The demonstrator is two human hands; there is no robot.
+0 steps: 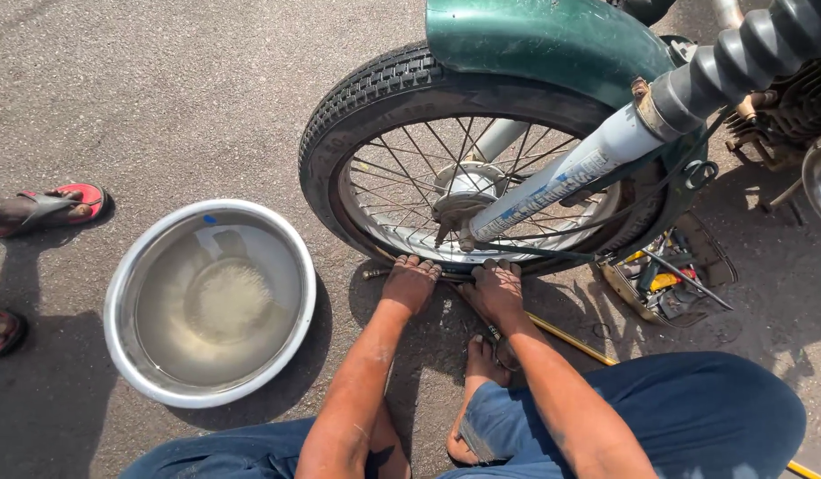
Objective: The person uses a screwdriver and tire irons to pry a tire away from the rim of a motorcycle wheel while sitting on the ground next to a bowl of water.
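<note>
A motorcycle front wheel (357, 106) with a black tyre, spokes and a silver rim stands on the asphalt under a green mudguard (535, 40). My left hand (410, 282) presses on the tyre's bottom edge, fingers curled over it beside a thin metal tool (373, 273) lying at the tyre's foot. My right hand (495, 288) grips the same bottom edge just to the right. Both forearms reach forward between my knees in blue jeans. My bare foot (480, 359) rests on the ground below the hands.
A wide steel basin (119, 293) of murky water sits left of the wheel. A box of tools (668, 275) lies at the right behind the fork (561, 177). A yellow rod (570, 340) runs along the ground. Another person's sandalled feet (60, 206) stand at the far left.
</note>
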